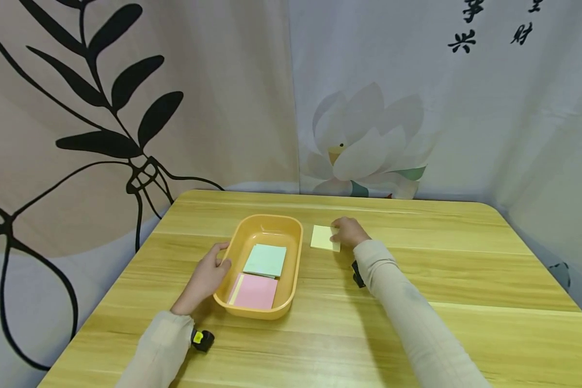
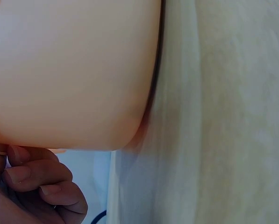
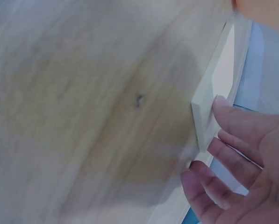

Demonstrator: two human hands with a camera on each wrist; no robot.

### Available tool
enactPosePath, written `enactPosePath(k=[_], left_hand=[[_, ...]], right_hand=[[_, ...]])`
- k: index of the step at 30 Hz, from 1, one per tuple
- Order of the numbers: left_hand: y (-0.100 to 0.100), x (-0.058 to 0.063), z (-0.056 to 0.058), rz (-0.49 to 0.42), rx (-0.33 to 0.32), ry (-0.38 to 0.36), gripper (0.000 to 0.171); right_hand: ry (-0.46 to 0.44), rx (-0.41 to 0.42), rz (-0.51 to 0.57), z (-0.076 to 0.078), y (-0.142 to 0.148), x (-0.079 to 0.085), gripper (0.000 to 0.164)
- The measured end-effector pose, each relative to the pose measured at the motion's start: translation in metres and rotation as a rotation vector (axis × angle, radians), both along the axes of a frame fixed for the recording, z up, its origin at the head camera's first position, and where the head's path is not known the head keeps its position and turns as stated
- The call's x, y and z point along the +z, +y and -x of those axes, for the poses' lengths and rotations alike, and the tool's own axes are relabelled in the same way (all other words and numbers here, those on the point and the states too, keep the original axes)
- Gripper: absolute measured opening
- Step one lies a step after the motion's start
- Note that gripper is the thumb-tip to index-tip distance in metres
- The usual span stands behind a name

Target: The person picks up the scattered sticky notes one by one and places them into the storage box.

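A yellow-orange plastic tray [image 1: 295, 269] stands on the table, left of centre. My left hand [image 1: 207, 277] grips its left rim; in the left wrist view the curled fingers [image 2: 39, 175] sit against the tray's wall [image 2: 74, 74]. Inside the tray, a mint-green sticky note pad [image 1: 265, 260] lies above a pink one [image 1: 256, 292] with a pale yellow strip along its left side. Right of the tray, a light yellow sticky note pad [image 1: 322, 237] lies on the table. My right hand [image 1: 351, 233] holds its right end, with the thumb [image 3: 230, 116] on the pad.
The wood-grain table [image 1: 446, 258] extends far to the right of the tray. Behind it hangs a printed curtain [image 1: 242, 97] with leaves and a lotus. A dark wrist camera [image 1: 202, 340] is strapped to the left wrist, another [image 1: 358, 275] to the right.
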State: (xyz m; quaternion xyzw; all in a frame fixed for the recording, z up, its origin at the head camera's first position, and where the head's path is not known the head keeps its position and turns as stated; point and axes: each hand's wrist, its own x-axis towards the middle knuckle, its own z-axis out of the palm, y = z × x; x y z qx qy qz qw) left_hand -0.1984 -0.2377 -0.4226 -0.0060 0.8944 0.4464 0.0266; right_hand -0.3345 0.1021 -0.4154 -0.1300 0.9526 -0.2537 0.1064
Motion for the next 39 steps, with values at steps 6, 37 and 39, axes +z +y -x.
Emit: enactPosePath(k=[6,37,39], left_hand=[[0.0,0.0,-0.001,-0.002,-0.015,0.001,0.05],[-0.001,-0.001,0.0,0.008,0.001,0.008,0.05],[-0.001,-0.001,0.0,0.007,-0.001,0.01,0.05]], right_hand=[[-0.021,0.002,0.008,-0.001,-0.002,0.002,0.052],[-0.205,-0.074,0.113,-0.007,0.008,0.01,0.04],[-0.205,-0.076,0.134,-0.007,0.01,0.01,0.039]])
